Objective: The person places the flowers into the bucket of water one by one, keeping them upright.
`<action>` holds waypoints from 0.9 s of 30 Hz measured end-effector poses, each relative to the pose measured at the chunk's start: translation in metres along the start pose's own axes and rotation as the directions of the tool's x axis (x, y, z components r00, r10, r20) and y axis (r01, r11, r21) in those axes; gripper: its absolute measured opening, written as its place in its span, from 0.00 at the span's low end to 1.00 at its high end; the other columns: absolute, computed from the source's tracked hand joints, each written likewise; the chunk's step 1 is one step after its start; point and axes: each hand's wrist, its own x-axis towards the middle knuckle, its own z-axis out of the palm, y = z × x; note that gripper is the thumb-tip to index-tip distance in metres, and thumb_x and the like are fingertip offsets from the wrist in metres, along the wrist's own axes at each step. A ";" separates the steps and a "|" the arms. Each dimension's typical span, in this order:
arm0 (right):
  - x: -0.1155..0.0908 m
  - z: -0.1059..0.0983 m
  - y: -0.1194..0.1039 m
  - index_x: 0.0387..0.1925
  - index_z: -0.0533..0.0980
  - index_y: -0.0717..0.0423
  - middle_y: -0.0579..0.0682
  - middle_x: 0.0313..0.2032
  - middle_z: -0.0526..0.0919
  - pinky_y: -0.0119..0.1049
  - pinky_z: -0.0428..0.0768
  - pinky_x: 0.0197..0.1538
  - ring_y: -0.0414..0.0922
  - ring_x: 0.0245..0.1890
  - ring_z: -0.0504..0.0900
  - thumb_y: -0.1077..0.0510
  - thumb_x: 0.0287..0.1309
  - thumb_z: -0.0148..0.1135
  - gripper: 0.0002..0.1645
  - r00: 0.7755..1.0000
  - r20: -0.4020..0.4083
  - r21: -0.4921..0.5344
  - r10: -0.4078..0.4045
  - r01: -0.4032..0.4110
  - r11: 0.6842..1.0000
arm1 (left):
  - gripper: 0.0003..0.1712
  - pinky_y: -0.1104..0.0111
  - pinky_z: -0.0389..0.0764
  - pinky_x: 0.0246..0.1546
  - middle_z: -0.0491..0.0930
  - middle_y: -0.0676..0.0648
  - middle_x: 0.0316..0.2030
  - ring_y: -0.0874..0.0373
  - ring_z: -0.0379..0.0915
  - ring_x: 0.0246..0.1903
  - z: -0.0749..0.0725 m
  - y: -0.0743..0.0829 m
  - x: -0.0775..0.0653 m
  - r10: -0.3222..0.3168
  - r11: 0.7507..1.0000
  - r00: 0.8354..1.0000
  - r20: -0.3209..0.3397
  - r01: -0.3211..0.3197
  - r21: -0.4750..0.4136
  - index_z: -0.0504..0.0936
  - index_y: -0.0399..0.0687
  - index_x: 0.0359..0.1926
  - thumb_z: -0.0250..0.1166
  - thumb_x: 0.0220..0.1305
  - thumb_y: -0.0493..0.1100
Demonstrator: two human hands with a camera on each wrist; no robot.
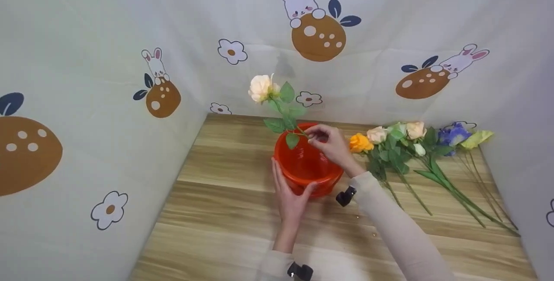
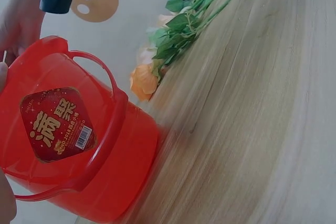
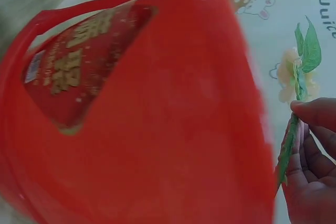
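Observation:
A red plastic bucket (image 1: 307, 164) stands on the wooden table, its handle folded down beside a dark red label (image 2: 58, 124). With fingers spread along its near left side, my left hand (image 1: 291, 196) rests against the bucket. Above the rim, my right hand (image 1: 330, 144) pinches the green stem of an artificial rose (image 1: 262, 88) between thumb and fingertips. The pale peach bloom leans up to the left, with leaves (image 1: 288, 118) hanging over the far left rim. In the right wrist view the pinched stem (image 3: 287, 148) runs down behind the bucket's edge.
Right of the bucket lie several artificial flowers: an orange one (image 1: 360, 142), peach roses (image 1: 415, 129), a blue one (image 1: 454, 134) and a yellow-green one (image 1: 476, 139). Their stems point toward the near right. A printed cloth (image 1: 259, 12) hangs behind and beside the table (image 1: 207, 211).

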 end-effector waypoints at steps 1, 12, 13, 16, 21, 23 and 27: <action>0.000 0.003 0.003 0.44 0.84 0.62 0.60 0.37 0.87 0.23 0.83 0.43 0.44 0.35 0.82 0.70 0.59 0.65 0.11 1.000 0.007 0.001 0.009 -0.009 1.000 | 0.69 0.50 0.62 0.74 0.45 0.46 0.80 0.48 0.49 0.77 0.000 0.000 0.000 0.001 1.000 1.000 -0.001 -0.001 0.002 0.44 0.49 0.80 0.78 0.47 0.61; 0.000 0.013 0.022 0.41 0.83 0.63 0.58 0.36 0.86 0.33 0.85 0.43 0.44 0.34 0.82 0.72 0.57 0.65 0.11 0.990 0.103 -0.102 0.093 -0.082 0.991 | 0.69 0.48 0.61 0.74 0.44 0.45 0.80 0.47 0.47 0.78 0.001 0.001 0.000 -0.016 1.000 1.000 0.008 0.015 0.021 0.43 0.49 0.80 0.80 0.48 0.55; 0.001 0.013 0.022 0.41 0.83 0.62 0.58 0.36 0.86 0.34 0.86 0.44 0.44 0.34 0.82 0.72 0.56 0.65 0.11 0.988 0.113 -0.115 0.104 -0.091 0.989 | 0.69 0.48 0.61 0.74 0.44 0.46 0.80 0.47 0.47 0.78 0.001 0.001 0.001 -0.018 1.000 1.000 0.008 0.018 0.022 0.43 0.50 0.80 0.80 0.48 0.54; 0.002 0.013 0.022 0.40 0.83 0.62 0.58 0.35 0.86 0.37 0.86 0.44 0.44 0.33 0.82 0.74 0.55 0.63 0.11 0.981 0.137 -0.144 0.137 -0.117 0.983 | 0.69 0.48 0.61 0.74 0.43 0.46 0.80 0.47 0.46 0.78 0.001 0.001 0.001 -0.021 1.000 1.000 0.014 0.021 0.023 0.42 0.51 0.80 0.80 0.48 0.55; 0.003 0.016 0.022 0.37 0.82 0.62 0.55 0.32 0.85 0.35 0.85 0.40 0.42 0.30 0.81 0.76 0.52 0.62 0.12 0.969 0.170 -0.187 0.178 -0.146 0.971 | 0.70 0.47 0.60 0.74 0.44 0.44 0.80 0.46 0.46 0.78 0.001 -0.002 0.001 -0.010 1.000 1.000 0.007 0.010 0.020 0.43 0.50 0.80 0.79 0.47 0.56; 0.003 0.016 0.022 0.36 0.82 0.62 0.54 0.31 0.85 0.34 0.85 0.39 0.42 0.30 0.81 0.76 0.52 0.63 0.11 0.963 0.182 -0.209 0.196 -0.157 0.965 | 0.69 0.47 0.60 0.74 0.44 0.44 0.80 0.45 0.47 0.78 0.001 -0.003 0.001 0.003 1.000 1.000 0.001 -0.003 0.022 0.43 0.48 0.80 0.80 0.47 0.55; 0.002 0.016 0.022 0.35 0.81 0.61 0.52 0.30 0.84 0.34 0.85 0.37 0.42 0.30 0.81 0.75 0.53 0.64 0.10 0.951 0.197 -0.249 0.238 -0.187 0.950 | 0.69 0.45 0.61 0.73 0.44 0.43 0.80 0.44 0.47 0.77 0.002 -0.003 0.000 0.011 1.000 1.000 0.003 -0.011 0.022 0.44 0.47 0.80 0.79 0.48 0.55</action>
